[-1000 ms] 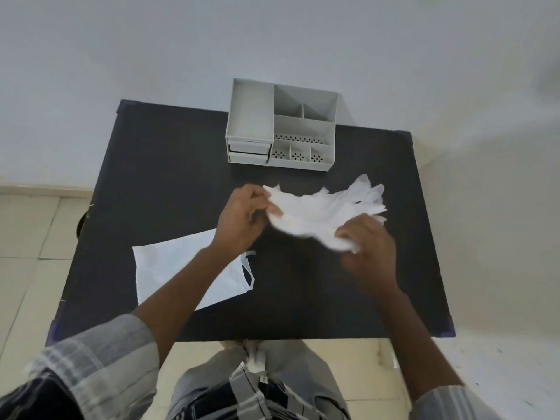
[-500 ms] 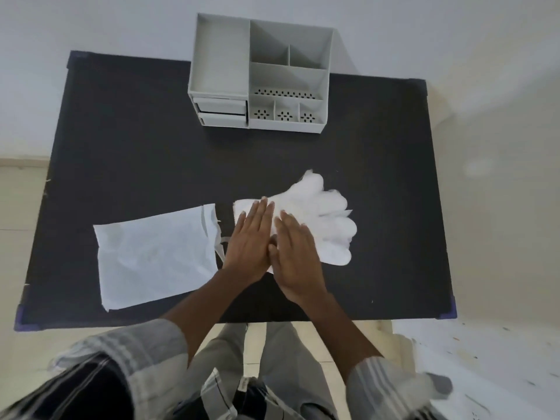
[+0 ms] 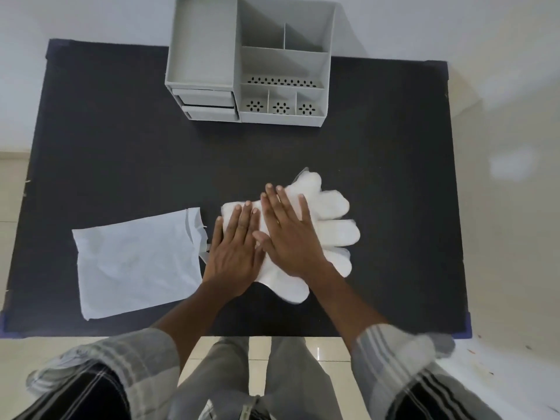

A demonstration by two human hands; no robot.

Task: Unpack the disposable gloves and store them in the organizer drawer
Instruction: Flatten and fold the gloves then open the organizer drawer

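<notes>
- Head view is looking down on a black table (image 3: 121, 153), where both hands are pressing flat on the gloves (image 3: 330, 225).
- Left hand (image 3: 235, 247) is lying palm down on the left end of the stack, fingers straight and close together, gripping nothing.
- Right hand (image 3: 289, 234) is lying palm down on the middle of the stack, fingers straight and slightly spread, also gripping nothing; its thumb is touching the left hand.
- Gloves are sitting near the middle of the table, their finger ends fanning out to the right, past the right hand.
- Bag (image 3: 133, 262) is lying flat just left of the left hand, looking empty, so the unpacking is judged done.
- Organizer (image 3: 248, 62) is standing at the far edge, well apart from the gloves; its two drawers (image 3: 209, 106) on the lower left are looking nearly shut, the lower one jutting slightly.
- Still remaining, by my reading: flattening or folding the stack small enough, pulling a drawer out, laying the gloves inside and pushing it shut.
</notes>
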